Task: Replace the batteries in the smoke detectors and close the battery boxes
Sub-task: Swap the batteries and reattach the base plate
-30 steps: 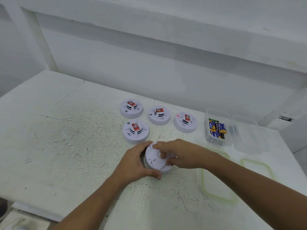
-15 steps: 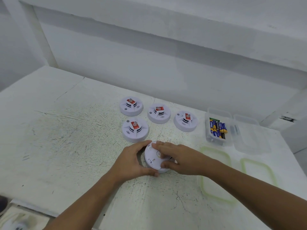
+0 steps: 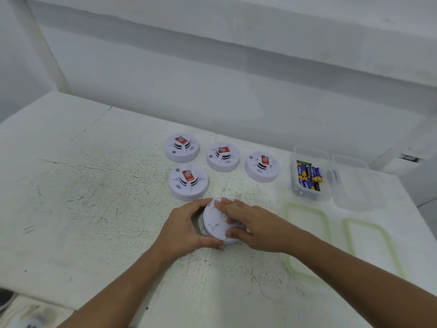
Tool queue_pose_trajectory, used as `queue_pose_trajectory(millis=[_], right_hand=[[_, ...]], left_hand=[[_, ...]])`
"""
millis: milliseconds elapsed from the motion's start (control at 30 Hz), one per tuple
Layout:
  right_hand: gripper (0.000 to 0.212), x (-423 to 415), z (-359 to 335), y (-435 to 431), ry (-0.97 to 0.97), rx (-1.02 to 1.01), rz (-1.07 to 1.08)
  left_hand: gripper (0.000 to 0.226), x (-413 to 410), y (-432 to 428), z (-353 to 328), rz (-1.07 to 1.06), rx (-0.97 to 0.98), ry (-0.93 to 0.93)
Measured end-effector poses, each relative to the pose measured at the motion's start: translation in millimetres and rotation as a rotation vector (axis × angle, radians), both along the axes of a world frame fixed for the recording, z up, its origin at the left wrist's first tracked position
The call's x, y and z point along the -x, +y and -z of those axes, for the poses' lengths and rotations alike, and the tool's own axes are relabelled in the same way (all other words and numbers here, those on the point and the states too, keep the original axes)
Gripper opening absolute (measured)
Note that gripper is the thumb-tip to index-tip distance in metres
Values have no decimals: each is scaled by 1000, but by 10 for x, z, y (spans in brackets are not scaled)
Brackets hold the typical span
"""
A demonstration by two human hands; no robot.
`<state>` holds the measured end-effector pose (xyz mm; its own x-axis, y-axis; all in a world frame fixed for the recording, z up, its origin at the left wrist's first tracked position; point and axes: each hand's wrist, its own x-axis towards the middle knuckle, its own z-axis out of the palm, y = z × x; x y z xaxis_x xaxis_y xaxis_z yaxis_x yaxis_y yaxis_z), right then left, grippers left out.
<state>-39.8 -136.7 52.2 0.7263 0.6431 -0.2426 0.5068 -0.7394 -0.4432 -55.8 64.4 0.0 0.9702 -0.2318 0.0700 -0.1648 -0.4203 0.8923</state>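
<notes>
A white smoke detector (image 3: 215,222) lies upside down on the white table (image 3: 82,209), its flat back facing up. My left hand (image 3: 183,229) grips its left rim, thumb at the near side and fingers at the far side. My right hand (image 3: 254,227) lies over its right half, fingers and thumb curled on the back. Several more smoke detectors stand face up behind it, each with a red label: smoke detector (image 3: 188,182), smoke detector (image 3: 182,147), smoke detector (image 3: 223,156), smoke detector (image 3: 262,166). A clear box (image 3: 300,188) to the right holds several blue and yellow batteries (image 3: 309,175).
A second clear box (image 3: 357,188) stands beside the battery box. Two clear lids with green rims, lid (image 3: 307,235) and lid (image 3: 371,247), lie flat on the table at the near right. A white wall (image 3: 212,91) rises just behind the table.
Both hands have stayed on the upturned detector. My right fingers have shifted slightly across its back, and the view has moved a little.
</notes>
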Motion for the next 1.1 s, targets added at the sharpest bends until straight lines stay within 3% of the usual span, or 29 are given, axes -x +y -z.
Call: queue_pose_trajectory(millis=[500,733,867,967,1100], right_hand=[[61,134,181,71,-33,-35,147],[45,184,215,45,-39,-95,148],[59,241,203,-44,-5,-129,155],[60,261,285,-127,-130,-102,126],[46,260,371,-214,-178,-341,267]], left_hand=[[88,15,-12,28,-26,13,28],[83,41,-23,-4,-28,37,62],[82,66,-30,-13,-39,50,91],[77,71,-14,-22,-62,86,131],[57,53,-33,-17,-95,165,200]])
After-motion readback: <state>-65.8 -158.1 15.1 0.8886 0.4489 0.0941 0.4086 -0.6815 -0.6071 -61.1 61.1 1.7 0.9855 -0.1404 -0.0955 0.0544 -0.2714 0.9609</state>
